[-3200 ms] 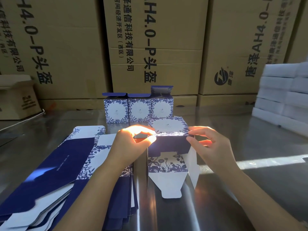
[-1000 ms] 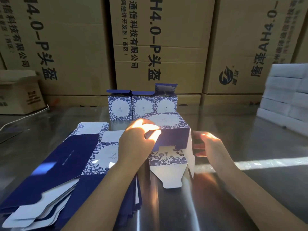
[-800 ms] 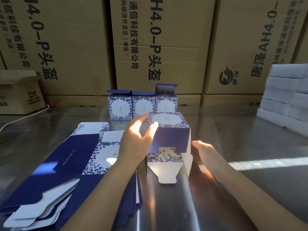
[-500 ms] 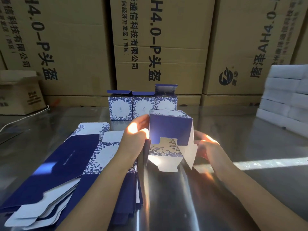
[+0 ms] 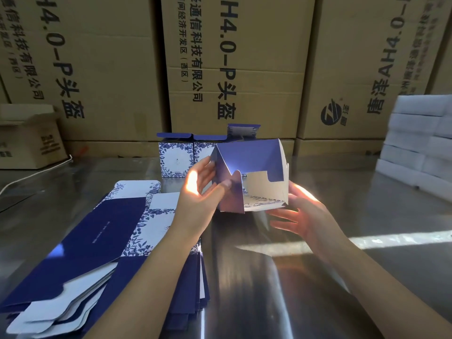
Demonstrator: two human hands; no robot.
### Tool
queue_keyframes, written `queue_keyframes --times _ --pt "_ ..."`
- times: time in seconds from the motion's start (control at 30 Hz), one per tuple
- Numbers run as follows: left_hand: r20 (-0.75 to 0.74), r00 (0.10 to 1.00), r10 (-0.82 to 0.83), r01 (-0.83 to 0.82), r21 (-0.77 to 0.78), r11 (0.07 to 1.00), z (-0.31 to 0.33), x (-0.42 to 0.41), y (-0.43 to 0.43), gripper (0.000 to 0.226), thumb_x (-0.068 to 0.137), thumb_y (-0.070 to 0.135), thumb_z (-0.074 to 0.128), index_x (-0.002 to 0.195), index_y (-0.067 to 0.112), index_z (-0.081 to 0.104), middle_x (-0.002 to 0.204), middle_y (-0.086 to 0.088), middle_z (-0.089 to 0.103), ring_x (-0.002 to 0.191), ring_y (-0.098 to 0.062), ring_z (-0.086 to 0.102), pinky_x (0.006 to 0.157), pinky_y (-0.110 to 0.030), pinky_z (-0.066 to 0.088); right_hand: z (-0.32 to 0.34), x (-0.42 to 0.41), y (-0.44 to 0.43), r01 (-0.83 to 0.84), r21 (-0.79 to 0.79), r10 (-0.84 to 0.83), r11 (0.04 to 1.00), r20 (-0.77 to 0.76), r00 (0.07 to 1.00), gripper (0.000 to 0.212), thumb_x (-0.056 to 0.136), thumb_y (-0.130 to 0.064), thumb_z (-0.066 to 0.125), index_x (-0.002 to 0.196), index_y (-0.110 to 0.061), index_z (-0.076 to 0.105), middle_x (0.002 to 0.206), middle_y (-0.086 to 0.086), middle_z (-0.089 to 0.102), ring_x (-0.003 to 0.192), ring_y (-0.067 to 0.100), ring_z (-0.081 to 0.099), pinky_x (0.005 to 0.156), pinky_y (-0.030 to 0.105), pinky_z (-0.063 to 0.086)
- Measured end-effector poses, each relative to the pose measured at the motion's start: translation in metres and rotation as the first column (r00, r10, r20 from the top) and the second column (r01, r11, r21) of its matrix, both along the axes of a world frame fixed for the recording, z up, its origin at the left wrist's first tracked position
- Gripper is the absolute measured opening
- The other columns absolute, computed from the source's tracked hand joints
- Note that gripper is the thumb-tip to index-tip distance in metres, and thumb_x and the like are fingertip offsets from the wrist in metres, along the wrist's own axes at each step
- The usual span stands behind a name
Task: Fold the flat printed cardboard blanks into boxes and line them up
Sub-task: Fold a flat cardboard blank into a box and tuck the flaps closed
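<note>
While left fingers [image 5: 207, 167] pinch box [image 5: 249, 157], right [image 5: 283, 225] splay.

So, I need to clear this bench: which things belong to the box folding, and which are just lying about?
Job: half-folded box, between left hand and right hand; stack of flat blanks; row of finished boxes.
Lying about: big brown cartons; small open carton; stacked white slabs; white cable.

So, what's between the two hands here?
The half-folded box, pinched by the left hand, with the right hand open at its other side, as the head view shows.
</note>
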State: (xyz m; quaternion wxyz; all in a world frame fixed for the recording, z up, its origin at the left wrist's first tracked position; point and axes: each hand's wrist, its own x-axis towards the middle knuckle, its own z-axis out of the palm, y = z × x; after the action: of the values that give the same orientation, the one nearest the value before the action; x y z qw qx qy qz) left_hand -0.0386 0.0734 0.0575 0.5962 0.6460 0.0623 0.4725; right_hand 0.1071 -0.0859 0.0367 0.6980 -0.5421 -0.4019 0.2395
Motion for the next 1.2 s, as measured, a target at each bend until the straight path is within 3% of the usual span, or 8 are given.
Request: queue_keyframes --times 0.2,0.3,0.4,0.57,0.8,0.9,1.03,1.2 --pt "-0.052 0.989 0.137 -0.133 0.078 0.988 -0.006 0.005 0.001 0.025 0.082 0.015 0.068 0.086 0.024 0.046 0.113 0.016 0.06 0.112 -0.001 0.057 0.096 -0.028 0.046 -0.001 -0.009 0.003 0.02 0.061 -0.021 0.998 0.024 0.999 0.038 0.093 -0.019 0.058 0.129 -0.03 0.052 0.118 -0.001 0.068 0.101 0.021 0.068 0.076 0.025 0.055" --pt "-0.064 0.984 0.168 -0.154 0.185 0.971 -0.007 0.007 0.001 0.018 0.084 0.02 0.066 0.08 0.021 0.048 0.101 0.031 0.06 0.099 0.016 0.056 0.081 -0.01 0.044 0.002 -0.011 0.003 0.055 0.097 -0.051 0.994 -0.044 0.998 0.033 0.088 -0.018 0.058 0.121 -0.018 0.054 0.112 0.003 0.07 0.094 0.023 0.07 0.075 0.026 0.056" --pt "-0.073 0.992 0.101 -0.085 0.201 0.976 -0.009 0.006 -0.001 0.026 0.073 0.038 0.07 0.087 0.024 0.053 0.09 0.037 0.06 0.092 0.01 0.059 0.075 -0.007 0.043 0.003 -0.012 0.003 0.081 0.152 -0.062 0.985 -0.129 0.99 0.028 0.081 -0.016 0.063 0.1 -0.007 0.045 0.109 0.009 0.07 0.091 0.027 0.071 0.071 0.027 0.056" --pt "-0.172 0.981 0.091 -0.051 0.225 0.973 -0.011 0.004 -0.006 0.06 0.051 0.057 0.075 0.099 0.037 0.046 0.105 0.021 0.056 0.108 -0.005 0.054 0.087 -0.022 0.047 0.002 -0.012 0.004 0.106 0.144 -0.089 0.984 -0.119 0.989 0.023 0.085 -0.016 0.063 0.096 -0.008 0.044 0.109 0.009 0.07 0.094 0.027 0.07 0.072 0.026 0.056" --pt "-0.352 0.927 0.132 0.029 0.415 0.909 -0.012 0.001 -0.013 0.073 0.044 0.057 0.077 0.103 0.054 0.034 0.133 0.015 0.041 0.118 0.0 0.044 0.093 -0.028 0.045 -0.003 -0.011 0.008 0.337 0.005 -0.337 0.942 0.024 0.941 0.018 0.086 -0.017 0.067 0.098 -0.011 0.054 0.097 0.002 0.059 0.062 -0.001 0.061 0.052 0.013 0.046" --pt "-0.377 0.911 0.165 0.078 0.552 0.83 -0.014 0.0 -0.012 0.065 0.05 0.061 0.072 0.108 0.056 0.042 0.155 0.019 0.011 0.127 0.019 0.024 0.094 -0.014 0.035 -0.002 -0.011 0.006 0.378 0.016 -0.378 0.926 0.114 0.919 0.005 0.084 -0.01 0.066 0.083 -0.012 0.061 0.091 0.001 0.06 0.064 0.005 0.06 0.053 0.014 0.046" --pt "-0.406 0.889 0.209 0.096 0.614 0.784 -0.019 0.002 -0.009 0.075 0.053 0.071 0.063 0.123 0.048 0.05 0.153 0.028 -0.009 0.114 0.037 0.01 0.085 -0.002 0.022 -0.001 -0.012 0.004 0.378 0.019 -0.378 0.926 0.092 0.921 0.014 0.084 -0.003 0.066 0.087 -0.015 0.071 0.104 -0.012 0.062 0.078 0.01 0.066 0.058 0.011 0.048" --pt "-0.406 0.875 0.265 0.032 0.593 0.804 -0.018 0.004 -0.011 0.072 0.059 0.065 0.063 0.126 0.041 0.051 0.15 0.022 0.003 0.137 0.004 0.018 0.105 -0.019 0.021 -0.002 -0.013 0.002 0.36 -0.006 -0.355 0.933 0.155 0.922 0.025 0.09 -0.001 0.059 0.104 -0.019 0.07 0.111 -0.027 0.05 0.07 -0.011 0.063 0.056 0.005 0.045"
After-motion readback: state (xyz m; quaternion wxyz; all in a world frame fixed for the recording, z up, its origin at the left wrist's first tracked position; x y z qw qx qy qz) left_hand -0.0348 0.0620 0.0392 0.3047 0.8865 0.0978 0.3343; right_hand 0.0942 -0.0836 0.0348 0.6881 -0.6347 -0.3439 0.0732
